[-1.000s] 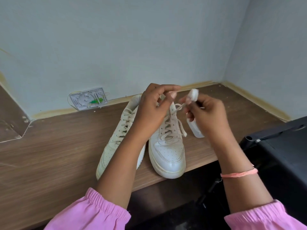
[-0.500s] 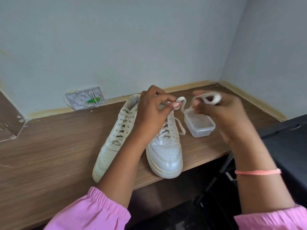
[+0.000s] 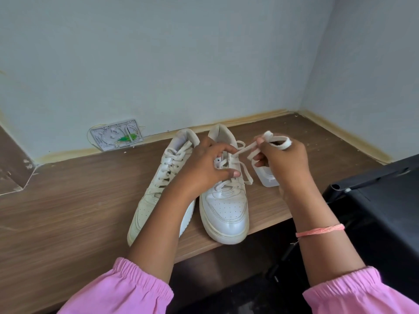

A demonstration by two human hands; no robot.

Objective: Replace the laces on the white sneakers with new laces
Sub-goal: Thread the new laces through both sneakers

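Two sneakers side by side on the table, one lace coming out.

Both sneakers stand toes toward the table (image 3: 68, 211) edge; the left sneaker (image 3: 158, 189) is fully laced, the right sneaker (image 3: 226, 207) has its top eyelets bare. The left hand (image 3: 204, 168) curls over the right sneaker's tongue, fingertips on the lacing, seemingly steadying it rather than pinching anything. The right hand (image 3: 285, 162) pinches the lace (image 3: 244, 149), a loop of it wound round the fingers, above a clear box (image 3: 266, 177). The lace looks flat, soft and limp, so it is best gripped near the eyelet and drawn straight. The sneaker looks light and stiff, likely to slide unless held down at the tongue.
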